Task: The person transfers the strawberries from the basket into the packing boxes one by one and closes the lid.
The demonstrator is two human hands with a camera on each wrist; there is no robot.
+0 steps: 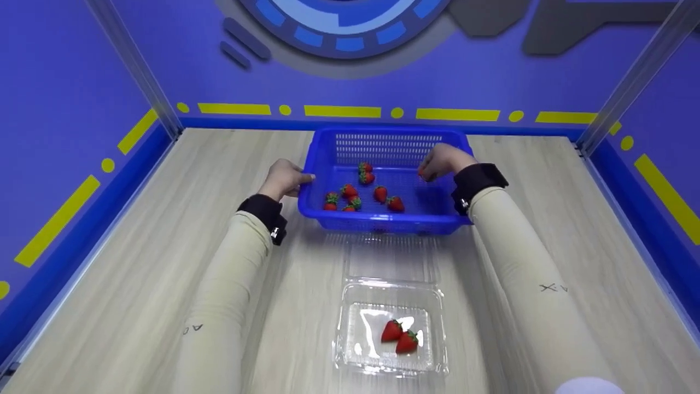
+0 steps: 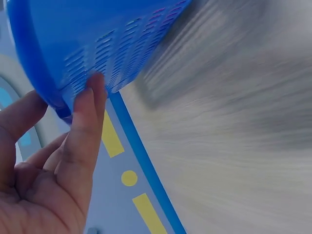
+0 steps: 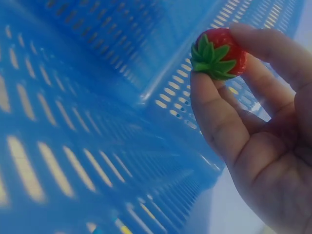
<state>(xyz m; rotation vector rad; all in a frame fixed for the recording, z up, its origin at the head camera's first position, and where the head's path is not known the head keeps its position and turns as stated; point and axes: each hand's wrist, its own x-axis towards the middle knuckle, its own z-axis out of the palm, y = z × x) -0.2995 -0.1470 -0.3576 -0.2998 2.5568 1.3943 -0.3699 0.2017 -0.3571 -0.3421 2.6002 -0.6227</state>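
Note:
In the head view, my left hand (image 1: 283, 178) grips the left rim of a blue plastic basket (image 1: 383, 218). The left wrist view shows its thumb and fingers pinching the rim, with fingertips against the slotted side wall (image 2: 105, 53). Inside the right part of the basket, my right hand (image 1: 445, 160) pinches a red strawberry (image 3: 226, 51) between thumb and fingers, its green leaves facing the wrist camera. Several more strawberries (image 1: 380, 193) lie on the basket floor, mostly toward the left and middle.
Nearer to me, a clear plastic clamshell box (image 1: 350, 323) lies open with two strawberries (image 1: 391, 331) in it. Its lid (image 1: 391, 262) extends toward the basket, whose front overlaps it in the head view. Blue panels (image 1: 350, 87) wall in the wooden table (image 1: 180, 219).

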